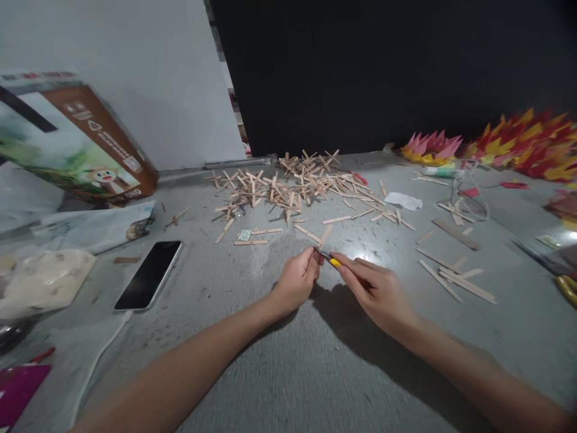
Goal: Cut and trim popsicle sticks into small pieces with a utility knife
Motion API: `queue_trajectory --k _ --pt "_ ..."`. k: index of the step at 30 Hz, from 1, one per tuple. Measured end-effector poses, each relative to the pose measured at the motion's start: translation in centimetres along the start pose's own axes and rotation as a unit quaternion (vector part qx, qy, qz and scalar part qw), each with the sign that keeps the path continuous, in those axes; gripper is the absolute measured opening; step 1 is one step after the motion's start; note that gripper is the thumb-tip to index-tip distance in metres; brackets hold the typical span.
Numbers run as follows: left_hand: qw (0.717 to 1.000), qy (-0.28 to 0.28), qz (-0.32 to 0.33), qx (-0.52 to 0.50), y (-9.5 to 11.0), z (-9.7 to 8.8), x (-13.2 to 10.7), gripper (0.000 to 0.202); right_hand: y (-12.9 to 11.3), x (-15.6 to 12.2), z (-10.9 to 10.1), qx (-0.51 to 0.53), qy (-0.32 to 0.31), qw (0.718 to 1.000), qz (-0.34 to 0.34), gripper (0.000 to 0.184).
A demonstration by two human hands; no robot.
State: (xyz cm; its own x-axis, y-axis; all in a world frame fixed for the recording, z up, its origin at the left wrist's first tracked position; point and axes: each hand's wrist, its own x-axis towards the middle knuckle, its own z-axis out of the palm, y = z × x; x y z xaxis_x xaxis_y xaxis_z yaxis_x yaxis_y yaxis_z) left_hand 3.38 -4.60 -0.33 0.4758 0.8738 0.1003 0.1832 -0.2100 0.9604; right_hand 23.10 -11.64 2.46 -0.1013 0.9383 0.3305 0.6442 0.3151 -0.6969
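My left hand (298, 278) and my right hand (375, 287) meet over the middle of the grey table (288, 361). The right hand's fingers are pinched on a small yellow-handled cutter (334, 262) whose tip points left. My left hand is curled closed, fingertips at the cutter's metal tip; what they pinch is too small to name. A wooden stick (325, 235) lies just beyond the hands. A heap of crossed wooden sticks (293, 183) lies further back.
A black phone (149, 273) on a white cable lies at the left. A brown printed box (79, 144) and papers (94, 227) sit at far left. Loose sticks (455, 279) lie at right. Coloured paper flowers (518, 144) line the back right. Scissor handles (568, 288) show at the right edge.
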Motion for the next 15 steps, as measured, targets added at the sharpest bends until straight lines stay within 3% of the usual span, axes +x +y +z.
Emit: queue_trajectory --k 15 --pt "0.997 -0.011 -0.024 -0.075 0.07 0.01 -0.09 0.047 0.17 -0.15 -0.12 0.027 0.0 1.0 0.006 0.039"
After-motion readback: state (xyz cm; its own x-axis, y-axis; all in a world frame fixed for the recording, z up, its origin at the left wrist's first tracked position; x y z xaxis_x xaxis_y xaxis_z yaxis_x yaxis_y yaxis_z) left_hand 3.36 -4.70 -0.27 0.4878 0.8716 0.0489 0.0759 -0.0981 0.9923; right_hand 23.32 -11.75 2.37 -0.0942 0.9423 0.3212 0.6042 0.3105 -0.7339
